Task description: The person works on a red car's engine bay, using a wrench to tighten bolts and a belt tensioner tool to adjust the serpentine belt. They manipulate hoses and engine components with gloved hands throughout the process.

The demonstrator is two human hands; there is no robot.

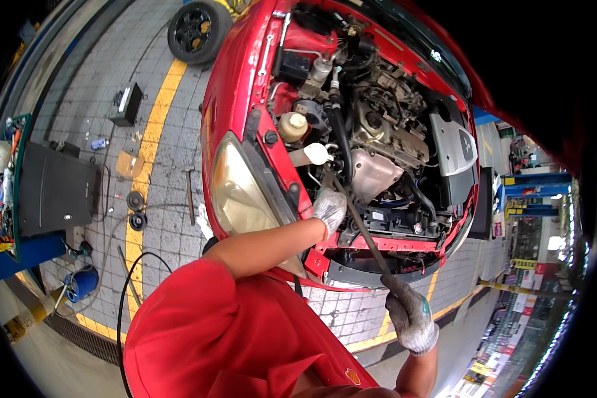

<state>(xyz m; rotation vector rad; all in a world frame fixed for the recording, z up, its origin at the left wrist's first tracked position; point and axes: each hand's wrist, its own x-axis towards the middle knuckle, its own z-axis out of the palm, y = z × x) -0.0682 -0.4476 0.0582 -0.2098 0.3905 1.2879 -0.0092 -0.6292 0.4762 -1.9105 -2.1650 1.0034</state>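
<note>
**White-knit-gloved right hand [410, 317] wrapped around a long, dark metal bar [365, 231] at the open front of a red car [235, 86]**

At the far left, a green-edged tray [25, 134] carries assorted tools beside a dark grey, box-shaped cabinet [56, 189]. Near them on the floor is a round blue container [83, 284]. On the grey tiled floor [113, 219], a black rectangular battery [126, 106] stands above a piece of brown cardboard [129, 164]. Two black, round, grooved parts [136, 211] lie on the yellow painted line, and a wooden-handled hammer [191, 202] lies close to the car. A black-rimmed wheel [199, 32] is near the fender.

A silver wrench [265, 56] lies along the fender's edge, above the yellowed, clear headlight [252, 192]. Next come a rounded cream reservoir [293, 126] and a white plastic reservoir with a round cap [312, 154].

The white-knit-gloved left hand [330, 207] is just beside the bar's upper end, below the white reservoir; whether its fingers close on the bar cannot be told. The bar slants from there, past the dull silver metal shield [376, 172], down to the right hand, whose fingers curl tightly around its lower end. Farther right, a silver-grey plastic cover [454, 142] rests against the bay's side.
</note>
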